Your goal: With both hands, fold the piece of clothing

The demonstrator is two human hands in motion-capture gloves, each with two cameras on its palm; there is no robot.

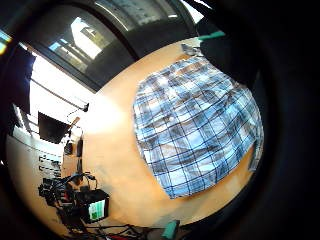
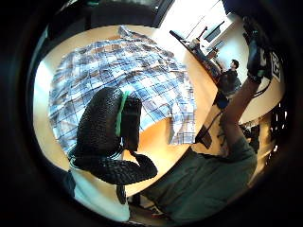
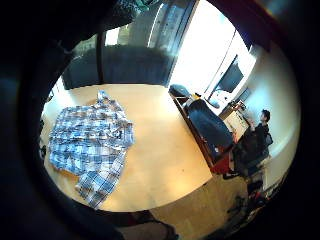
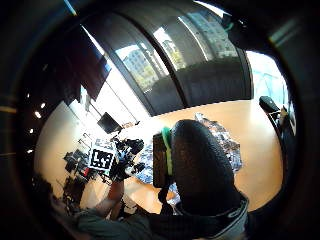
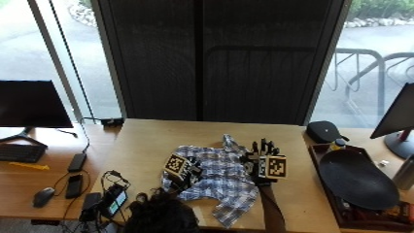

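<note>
Looking down from the outside view, we see a blue and white plaid shirt spread flat near the front middle of a pale wooden bench, its collar toward the far side and one sleeve trailing to the front edge just beside the person's right forearm. Our left hand hangs over the shirt's left part and our right hand is raised above its right edge. The right grip is apart, fingers straight and spread, holding nothing. For the left grip we cannot tell: only the back of the glove shows.

Bare wood lies open on the far side of the shirt up to the dark window wall, and to its left as far as a phone-like device and some cables at the bench's left front corner. To the right the open strip is narrower: a dark tray runs along that edge, carrying a large black oval dish, with a black pouch behind it.

The cloth is thin and woven, with a fine dark grid over pale squares, lying in soft wrinkles with an uneven, wavy hem. The gloves have a knobbly black knit surface, plain on the thumb in the left thumb side palm view.

A lower desk at the left holds a monitor, a keyboard and a mouse.
</note>
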